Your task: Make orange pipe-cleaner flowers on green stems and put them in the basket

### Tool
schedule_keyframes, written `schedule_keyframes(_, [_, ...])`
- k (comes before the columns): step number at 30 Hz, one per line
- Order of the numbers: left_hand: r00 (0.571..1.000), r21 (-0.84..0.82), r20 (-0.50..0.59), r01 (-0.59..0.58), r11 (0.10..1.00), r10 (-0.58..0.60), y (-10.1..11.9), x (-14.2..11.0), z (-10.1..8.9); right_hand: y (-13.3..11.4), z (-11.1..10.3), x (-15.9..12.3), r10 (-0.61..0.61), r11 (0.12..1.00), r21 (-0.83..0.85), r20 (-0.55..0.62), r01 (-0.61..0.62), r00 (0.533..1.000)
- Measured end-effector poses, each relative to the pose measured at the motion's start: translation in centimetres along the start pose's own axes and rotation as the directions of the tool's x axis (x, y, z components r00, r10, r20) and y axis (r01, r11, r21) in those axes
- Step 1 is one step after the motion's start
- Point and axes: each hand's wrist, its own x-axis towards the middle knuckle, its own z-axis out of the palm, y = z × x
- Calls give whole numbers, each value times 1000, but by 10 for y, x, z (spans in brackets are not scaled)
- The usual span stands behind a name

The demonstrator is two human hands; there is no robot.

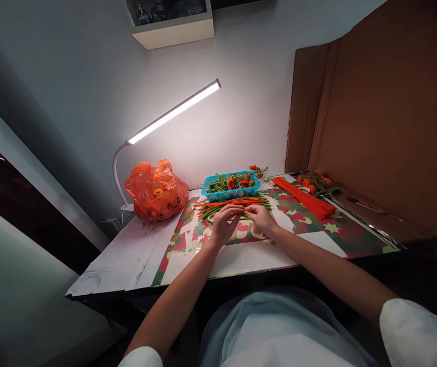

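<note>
My left hand [226, 220] and my right hand [260, 218] meet fingertip to fingertip above the middle of the table. Both are closed in a pinch on a short green and orange pipe cleaner [246, 215], mostly covered by the fingers. Just behind them lies a spread of orange and green pipe cleaners [213, 206]. A blue plastic basket [230, 194] stands beyond, holding green stems with orange fuzzy flower heads [237, 181]. Part of a pale ring-shaped thing, perhaps a tape roll, is hidden by my left hand.
An orange plastic bag [157, 196] with orange pieces stands left, beside a lit desk lamp [176, 110]. To the right lie a bundle of orange pipe cleaners [306, 199], finished-looking orange-headed stems [312, 186] and a tape roll [303, 189]. A large cardboard sheet [379, 117] walls the right side.
</note>
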Motion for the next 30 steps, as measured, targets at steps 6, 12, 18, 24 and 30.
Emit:
schedule_keyframes(6, [960, -352, 5, 264, 898, -281, -12, 5, -1, 6, -2, 4, -120, 987, 95, -80, 128, 989])
schedule_keyframes(12, [959, -332, 19, 273, 903, -282, -16, 6, -1, 4, -9, 1, -246, 969, -30, -72, 244, 967])
schedule_keyframes(18, [996, -14, -2, 90, 996, -90, -15, 5, 1, 3, -17, 9, -236, 969, -55, 82, 241, 968])
schedule_keyframes(24, [1000, 139, 20, -27, 990, 24, -8, 2, 2, 5, -22, 13, -192, 968, -133, 170, 215, 967])
schedule_keyframes(30, [993, -50, 55, 109, 993, -107, -16, 4, 6, -6, -30, 9, -199, 942, -221, 234, 252, 952])
